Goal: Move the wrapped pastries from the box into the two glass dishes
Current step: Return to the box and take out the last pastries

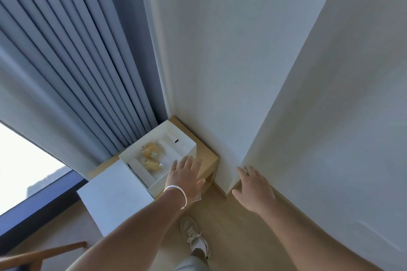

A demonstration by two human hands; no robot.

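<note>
A white cardboard box (141,177) stands open on a low wooden stand (206,160) in the room's corner. Its lid (114,193) hangs open toward the lower left. Inside lie two yellow wrapped pastries (150,155) near the box's left side, with white card dividers beside them. My left hand (185,175) hovers over the box's near right corner, fingers spread, holding nothing. It wears a silver bangle on the wrist. My right hand (253,185) is stretched out open further right, in front of the white wall's corner. No glass dishes are in view.
Grey-blue curtains (72,77) hang at the left beside a window (28,160). White walls (286,72) close in the corner on the right. My shoe (193,235) stands on the light wooden floor. A wooden chair part (39,255) shows at the lower left.
</note>
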